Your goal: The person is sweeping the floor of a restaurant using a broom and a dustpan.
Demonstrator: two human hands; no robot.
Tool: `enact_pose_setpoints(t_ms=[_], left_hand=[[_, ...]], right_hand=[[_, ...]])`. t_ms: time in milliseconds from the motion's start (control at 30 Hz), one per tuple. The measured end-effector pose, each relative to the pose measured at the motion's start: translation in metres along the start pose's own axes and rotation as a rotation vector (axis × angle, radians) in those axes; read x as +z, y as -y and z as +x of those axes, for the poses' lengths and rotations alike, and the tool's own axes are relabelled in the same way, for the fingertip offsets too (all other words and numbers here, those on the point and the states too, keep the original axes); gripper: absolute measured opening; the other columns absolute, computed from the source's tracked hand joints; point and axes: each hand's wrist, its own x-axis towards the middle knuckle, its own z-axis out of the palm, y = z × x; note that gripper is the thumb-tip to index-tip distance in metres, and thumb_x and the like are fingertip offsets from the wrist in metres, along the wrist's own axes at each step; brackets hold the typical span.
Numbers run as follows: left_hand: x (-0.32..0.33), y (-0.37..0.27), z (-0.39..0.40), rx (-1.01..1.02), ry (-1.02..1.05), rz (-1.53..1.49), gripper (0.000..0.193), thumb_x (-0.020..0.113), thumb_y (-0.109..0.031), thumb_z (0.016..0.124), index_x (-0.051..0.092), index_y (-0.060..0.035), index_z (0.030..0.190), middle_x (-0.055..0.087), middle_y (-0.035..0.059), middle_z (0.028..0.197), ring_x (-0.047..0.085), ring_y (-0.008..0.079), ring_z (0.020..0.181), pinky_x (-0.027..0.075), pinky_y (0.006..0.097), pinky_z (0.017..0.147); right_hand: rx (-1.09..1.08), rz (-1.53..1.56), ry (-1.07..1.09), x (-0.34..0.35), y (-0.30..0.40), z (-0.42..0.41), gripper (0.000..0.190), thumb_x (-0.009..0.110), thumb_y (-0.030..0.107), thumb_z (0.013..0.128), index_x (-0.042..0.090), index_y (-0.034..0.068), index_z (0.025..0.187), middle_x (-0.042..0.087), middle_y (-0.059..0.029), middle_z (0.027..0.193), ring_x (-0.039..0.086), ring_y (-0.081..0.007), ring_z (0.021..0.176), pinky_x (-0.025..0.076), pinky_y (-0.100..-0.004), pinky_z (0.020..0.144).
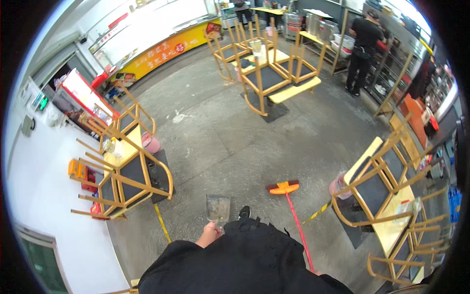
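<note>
My left hand [211, 233] is closed around the handle of a dustpan [218, 208], whose grey pan lies ahead of it, low over or on the floor; I cannot tell which. At the lower right, only a bit of my right hand [318, 273] shows beside my black clothing, at the end of the red handle of a broom [300, 229]. The broom's orange head with dark bristles [284, 188] is on the grey floor, to the right of the dustpan. My black shoe [244, 212] shows between the two tools.
Upturned chairs rest on tables at the left [136, 141], far centre [279, 57] and right [396, 224]. Pink bins [150, 144] stand beside tables. A person in black [363, 51] stands by metal shelves at the far right; another person [243, 13] is at the back. Yellow tape [161, 222] marks the floor.
</note>
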Motion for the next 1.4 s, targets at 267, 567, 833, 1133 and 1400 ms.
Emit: enact_pose_setpoints(t_ms=[267, 567, 833, 1133, 1400], left_hand=[[0.042, 0.065, -0.031, 0.167, -0.058, 0.194, 0.034, 0.064, -0.030, 0.096, 0.052, -0.0003, 0.085, 0.051, 0.0125, 0.067, 0.048, 0.0244, 0.046, 0.037, 0.0409, 0.042], [0.054, 0.083, -0.069, 0.260, 0.007, 0.403, 0.034, 0.063, -0.029, 0.096, 0.053, -0.0040, 0.075, 0.048, 0.0083, 0.061, 0.044, 0.0217, 0.044, 0.033, 0.0401, 0.042], [0.046, 0.084, -0.072, 0.219, -0.043, 0.393, 0.019, 0.067, -0.019, 0.093, 0.062, -0.0024, 0.084, 0.051, 0.0056, 0.069, 0.047, 0.0186, 0.057, 0.036, 0.0381, 0.048], [0.000, 0.086, -0.081, 0.293, -0.065, 0.447, 0.013, 0.056, -0.011, 0.093, 0.057, 0.0022, 0.091, 0.054, 0.0161, 0.072, 0.051, 0.0254, 0.052, 0.039, 0.0401, 0.046], [-0.058, 0.105, -0.077, 0.258, -0.064, 0.304, 0.012, 0.054, -0.006, 0.095, 0.056, 0.0053, 0.092, 0.052, 0.0152, 0.072, 0.058, 0.0285, 0.058, 0.048, 0.0456, 0.048]], right_hand=[[0.154, 0.086, -0.117, 0.010, -0.069, -0.076, 0.054, 0.061, 0.054, 0.089, 0.076, 0.003, 0.095, 0.072, -0.0271, 0.097, 0.068, -0.0473, 0.098, 0.054, -0.0541, 0.085], [0.249, 0.124, -0.219, 0.056, -0.088, -0.130, 0.059, 0.060, 0.057, 0.089, 0.076, 0.000, 0.091, 0.072, -0.0273, 0.093, 0.070, -0.0465, 0.095, 0.055, -0.0535, 0.083], [0.217, 0.051, -0.223, 0.050, -0.080, -0.101, 0.067, 0.058, 0.063, 0.088, 0.075, -0.002, 0.089, 0.072, -0.0265, 0.090, 0.072, -0.0432, 0.091, 0.057, -0.0518, 0.081], [-0.060, 0.080, -0.238, -0.075, 0.163, 0.026, 0.047, 0.061, 0.050, 0.094, 0.076, 0.007, 0.109, 0.072, -0.0193, 0.116, 0.070, -0.0351, 0.110, 0.056, -0.0464, 0.092], [-0.059, 0.007, -0.196, -0.097, 0.205, 0.068, 0.038, 0.062, 0.040, 0.095, 0.074, 0.013, 0.119, 0.071, -0.0135, 0.123, 0.068, -0.0302, 0.117, 0.056, -0.0444, 0.094]])
